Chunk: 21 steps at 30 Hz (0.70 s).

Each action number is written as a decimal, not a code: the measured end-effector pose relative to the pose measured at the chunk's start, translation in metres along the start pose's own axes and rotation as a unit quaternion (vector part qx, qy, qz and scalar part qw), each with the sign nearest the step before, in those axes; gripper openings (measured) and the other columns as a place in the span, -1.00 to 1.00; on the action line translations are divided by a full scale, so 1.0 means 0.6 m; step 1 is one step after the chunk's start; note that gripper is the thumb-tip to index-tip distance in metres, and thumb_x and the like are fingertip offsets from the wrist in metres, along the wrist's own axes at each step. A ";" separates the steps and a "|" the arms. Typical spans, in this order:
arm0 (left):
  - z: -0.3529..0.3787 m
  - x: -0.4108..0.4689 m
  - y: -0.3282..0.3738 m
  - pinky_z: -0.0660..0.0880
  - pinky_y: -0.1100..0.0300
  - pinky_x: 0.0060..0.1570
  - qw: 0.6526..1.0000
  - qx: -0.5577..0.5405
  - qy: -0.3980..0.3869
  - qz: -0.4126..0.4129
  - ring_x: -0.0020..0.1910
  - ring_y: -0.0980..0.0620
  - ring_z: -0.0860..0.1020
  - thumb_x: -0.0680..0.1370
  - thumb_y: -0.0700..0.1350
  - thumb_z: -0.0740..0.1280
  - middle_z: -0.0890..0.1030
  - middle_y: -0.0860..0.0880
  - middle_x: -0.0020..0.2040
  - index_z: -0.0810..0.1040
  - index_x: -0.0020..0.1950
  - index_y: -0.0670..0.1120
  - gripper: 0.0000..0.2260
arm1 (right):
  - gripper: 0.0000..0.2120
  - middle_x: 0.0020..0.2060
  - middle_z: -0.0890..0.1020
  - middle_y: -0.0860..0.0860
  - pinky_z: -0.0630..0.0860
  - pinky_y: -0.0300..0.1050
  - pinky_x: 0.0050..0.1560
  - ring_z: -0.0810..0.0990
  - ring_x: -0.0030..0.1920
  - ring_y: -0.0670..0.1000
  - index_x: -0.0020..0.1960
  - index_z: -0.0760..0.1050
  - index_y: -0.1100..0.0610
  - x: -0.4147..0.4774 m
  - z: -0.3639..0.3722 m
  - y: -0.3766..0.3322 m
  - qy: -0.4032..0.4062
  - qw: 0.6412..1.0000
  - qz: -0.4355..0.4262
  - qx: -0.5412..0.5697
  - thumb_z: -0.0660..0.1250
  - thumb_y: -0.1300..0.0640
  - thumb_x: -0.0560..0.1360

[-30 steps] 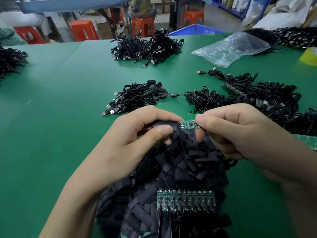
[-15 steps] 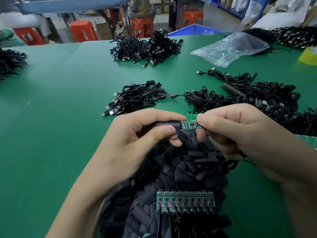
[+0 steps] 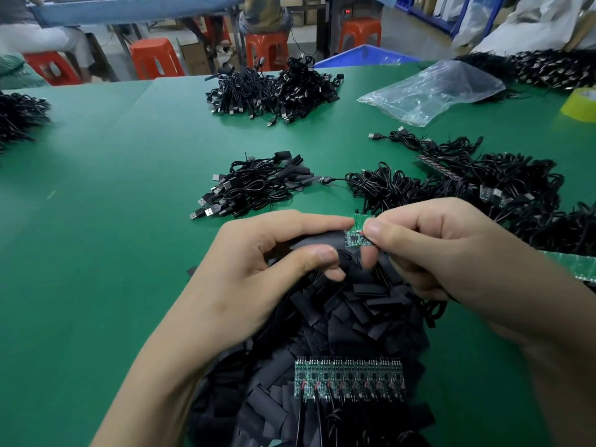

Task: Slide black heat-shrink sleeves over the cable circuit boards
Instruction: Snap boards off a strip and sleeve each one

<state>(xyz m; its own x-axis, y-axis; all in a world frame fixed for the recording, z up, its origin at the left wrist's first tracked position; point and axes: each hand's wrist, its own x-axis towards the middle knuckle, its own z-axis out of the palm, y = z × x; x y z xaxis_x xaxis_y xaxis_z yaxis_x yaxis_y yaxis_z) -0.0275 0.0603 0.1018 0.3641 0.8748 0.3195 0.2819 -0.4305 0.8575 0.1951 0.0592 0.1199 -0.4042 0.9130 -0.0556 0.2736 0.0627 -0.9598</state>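
Circuit board [image 3: 356, 237]: small and green, lying between the two grips. Its right end is pinched, and its left end meets the mouth of the sleeve [image 3: 317, 241].
Sleeve: a black, flattened tube with its open end facing the right grip.
Left grip [image 3: 258, 269]: forefinger above and thumb in front, pinching the sleeve.
Right grip [image 3: 451, 253]: thumb and forefinger pinching the board's right end, where a red wire shows.
Step in hand (judged): feeding the board into the sleeve; most of the board is bare.
Doing it well: loosen the left pinch enough that the mouth rounds open. Hold the board level with the tube's axis and push straight in. Shift the right fingers back onto the cable as the sleeve covers the joints.
Beneath the grips: a pile of loose sleeves [image 3: 371, 304].
Nearer the person than the grips: a panel of joined boards [image 3: 348, 379] with wires attached.
Beyond the grips: cable bundles [image 3: 254, 188] on the green surface [image 3: 113, 221].
Hidden or unclear: whether the board's tip is inside the mouth cannot be told. The sleeve's left end lies in the palm, and the board's cable runs behind the right grip.
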 end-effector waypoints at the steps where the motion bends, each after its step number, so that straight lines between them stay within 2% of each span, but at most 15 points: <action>1: 0.001 0.000 0.000 0.60 0.18 0.06 1.000 0.001 0.003 -0.001 -0.07 0.10 0.71 0.56 -0.13 0.39 0.74 0.06 -0.10 0.66 0.23 0.01 -0.75 | -0.65 -0.49 0.25 0.09 0.13 -0.20 -0.51 0.15 -0.48 0.01 -0.21 0.66 0.07 0.001 0.002 0.001 -0.001 1.000 -0.005 -0.005 0.28 -0.16 0.53; 3: 0.004 0.001 0.001 0.60 0.14 0.05 1.000 0.024 0.016 0.010 -0.07 0.10 0.71 0.54 -0.10 0.41 0.73 0.07 -0.06 0.67 0.23 0.04 -0.74 | -0.65 -0.50 0.25 0.09 0.12 -0.16 -0.50 0.14 -0.47 0.05 -0.20 0.67 0.05 0.001 0.005 0.001 0.002 1.000 -0.014 -0.019 0.27 -0.16 0.53; 7: 0.003 0.007 0.001 0.50 0.31 -0.02 0.981 0.154 0.086 0.085 -0.07 0.14 0.64 0.48 -0.02 0.49 0.69 0.10 -0.08 0.72 0.12 0.01 -0.78 | -0.66 -0.50 0.27 0.06 0.12 -0.09 -0.47 0.16 -0.45 0.07 -0.18 0.68 0.01 0.002 0.007 0.001 0.012 0.999 -0.022 -0.033 0.26 -0.17 0.54; 10: 0.002 0.006 0.002 0.50 0.30 -0.03 0.978 0.156 0.087 0.105 -0.07 0.12 0.65 0.49 -0.06 0.50 0.69 0.08 -0.08 0.74 0.06 -0.03 -0.83 | -0.66 -0.51 0.25 0.07 0.11 0.07 -0.44 0.15 -0.45 0.11 -0.18 0.68 -0.02 0.002 0.013 -0.001 0.012 0.999 -0.030 -0.038 0.24 -0.17 0.55; 15: 0.003 0.005 0.001 0.54 0.20 -0.03 0.979 0.151 0.088 0.105 -0.06 0.09 0.66 0.50 -0.06 0.48 0.70 0.10 -0.07 0.73 0.03 0.01 -0.87 | -0.65 -0.50 0.31 0.06 0.18 0.14 -0.42 0.22 -0.45 0.09 -0.18 0.66 -0.07 0.003 0.018 -0.006 -0.001 0.999 -0.029 -0.039 0.25 -0.22 0.60; 17: 0.000 0.005 0.000 0.54 0.19 -0.03 0.978 0.152 0.098 0.106 -0.05 0.10 0.65 0.51 -0.03 0.47 0.70 0.14 -0.06 0.70 0.04 0.07 -0.87 | -0.72 -0.48 0.39 0.03 0.28 0.09 -0.37 0.33 -0.43 0.04 -0.21 0.62 -0.08 0.002 0.013 -0.007 -0.005 0.999 -0.030 -0.020 0.26 -0.16 0.57; 18: -0.001 0.005 -0.001 0.54 0.19 -0.02 0.977 0.151 0.104 0.108 -0.05 0.10 0.65 0.51 -0.01 0.46 0.70 0.14 -0.06 0.68 0.05 0.10 -0.87 | -0.76 -0.47 0.43 0.02 0.34 -0.01 -0.34 0.38 -0.42 0.01 -0.22 0.60 -0.07 0.001 0.010 -0.008 -0.004 0.999 -0.031 -0.010 0.27 -0.13 0.53; 21: -0.002 0.005 -0.001 0.53 0.21 -0.03 0.974 0.153 0.114 0.120 -0.05 0.10 0.65 0.53 -0.01 0.46 0.69 0.16 -0.05 0.66 0.06 0.12 -0.88 | -0.79 -0.46 0.48 0.02 0.37 -0.18 -0.31 0.42 -0.41 -0.04 -0.23 0.58 -0.06 0.002 0.006 -0.005 0.002 0.999 -0.037 -0.008 0.31 -0.06 0.54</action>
<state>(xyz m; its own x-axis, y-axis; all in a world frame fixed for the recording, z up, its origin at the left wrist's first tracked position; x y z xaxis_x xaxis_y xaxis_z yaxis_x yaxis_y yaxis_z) -0.0276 0.0637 0.1027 0.2552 0.7521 0.6076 0.4761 -0.6447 0.5981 0.1906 0.0589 0.1216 -0.4205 0.9071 0.0157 0.2570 0.1357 -0.9568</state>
